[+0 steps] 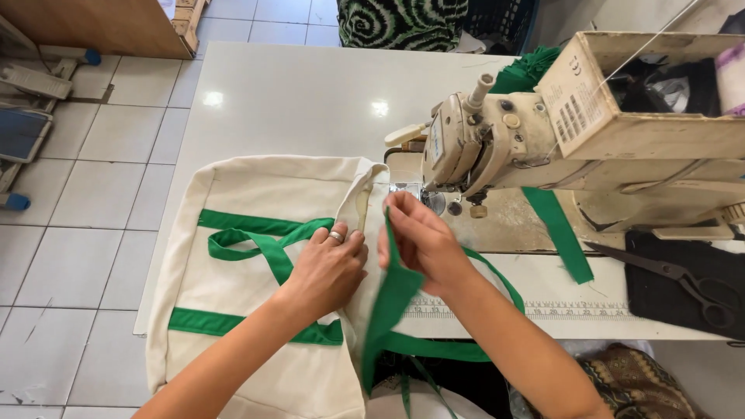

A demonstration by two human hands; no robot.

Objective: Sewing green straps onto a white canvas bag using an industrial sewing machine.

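Left hand [326,268]: you press the cream bag [256,186] flat, fingers spread, gripping nothing.
Right hand [419,237]: your fingers pinch the green strap [392,299].
Done: two green bands are on.
Left: this strap isn't under the sewing machine [497,143].

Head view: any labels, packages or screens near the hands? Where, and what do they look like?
Label: on the side of the open box on the sewing machine, pale rectangle with dark bars and small print.
Open box: top right, tan cardboard, holds dark items.
Measuring strip: along the table's front edge, white with fine marks.
No screens.
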